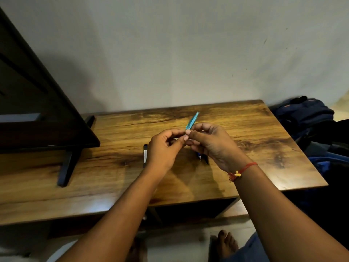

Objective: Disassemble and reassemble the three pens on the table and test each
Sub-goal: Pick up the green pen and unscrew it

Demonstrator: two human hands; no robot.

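A teal pen [192,121] sticks up and away from my hands above the wooden table [255,148]. My right hand [209,144] pinches its lower end, and my left hand [166,148] grips the same end from the left, fingertips touching. The pen's lower part is hidden between my fingers. Two dark pens [203,158] lie on the table under my right hand, only their tips showing. A black flat piece [145,156] lies on the table just left of my left hand.
A dark TV on a black stand [68,167] fills the table's left side. A blue backpack [306,114] rests off the table's right edge. A bare foot [226,244] shows on the floor below.
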